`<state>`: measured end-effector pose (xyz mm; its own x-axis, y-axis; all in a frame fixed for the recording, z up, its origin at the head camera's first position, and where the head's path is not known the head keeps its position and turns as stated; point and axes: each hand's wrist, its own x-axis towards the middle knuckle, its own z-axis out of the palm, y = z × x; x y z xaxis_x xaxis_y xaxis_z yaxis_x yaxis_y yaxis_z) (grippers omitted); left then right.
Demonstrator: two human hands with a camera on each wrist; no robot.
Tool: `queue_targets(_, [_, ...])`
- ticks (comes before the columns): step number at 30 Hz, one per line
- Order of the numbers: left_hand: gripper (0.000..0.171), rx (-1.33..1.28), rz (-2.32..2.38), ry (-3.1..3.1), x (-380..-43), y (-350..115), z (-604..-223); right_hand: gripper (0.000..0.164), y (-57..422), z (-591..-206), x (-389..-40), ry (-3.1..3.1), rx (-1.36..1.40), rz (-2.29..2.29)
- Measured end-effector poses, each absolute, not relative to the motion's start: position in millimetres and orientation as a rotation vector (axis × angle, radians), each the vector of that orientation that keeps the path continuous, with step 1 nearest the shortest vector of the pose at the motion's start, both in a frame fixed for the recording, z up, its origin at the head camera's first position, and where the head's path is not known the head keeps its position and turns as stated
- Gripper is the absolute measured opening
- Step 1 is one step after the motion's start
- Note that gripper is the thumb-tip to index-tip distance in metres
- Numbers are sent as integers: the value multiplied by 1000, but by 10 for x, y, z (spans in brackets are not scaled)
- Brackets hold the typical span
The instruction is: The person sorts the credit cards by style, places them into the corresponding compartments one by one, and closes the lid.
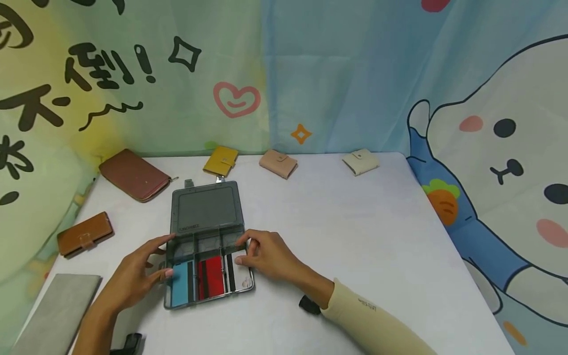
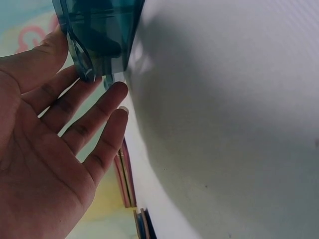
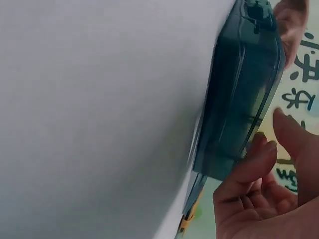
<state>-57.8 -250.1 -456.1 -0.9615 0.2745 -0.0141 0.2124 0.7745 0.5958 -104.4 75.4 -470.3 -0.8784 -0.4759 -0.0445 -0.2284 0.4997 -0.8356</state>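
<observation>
A grey see-through compartment box [image 1: 209,299] lies on the table with its lid [image 1: 206,207] folded back. In its front compartments sit a blue card [image 1: 179,286], a red card [image 1: 214,276] and a white card [image 1: 241,277], each with a dark stripe. My left hand [image 1: 133,278] is at the box's left side, thumb and forefinger apart along the rim; the left wrist view shows its fingers extended. At the right side, my right hand [image 1: 270,254] has its thumb over the white card and its forefinger by the rim, the two tips apart.
At the back are a brown zip wallet [image 1: 135,176], a yellow card holder [image 1: 220,161], a pink one [image 1: 278,163] and a cream one [image 1: 361,162]. On the left lie a tan wallet [image 1: 86,235] and a grey folder [image 1: 59,315]. A printed curtain [image 1: 337,74] hangs behind.
</observation>
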Motion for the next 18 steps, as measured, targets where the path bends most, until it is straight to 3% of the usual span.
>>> queue_targets(10, [86, 412, 944, 2940, -539, -2514, -4616, 53, 753, -4762, -1590, 2272, -220, -1555])
queue_targets(18, [75, 264, 953, 3021, -428, -2435, -4650, 62, 665, -4794, -1872, 1909, -38, -1744])
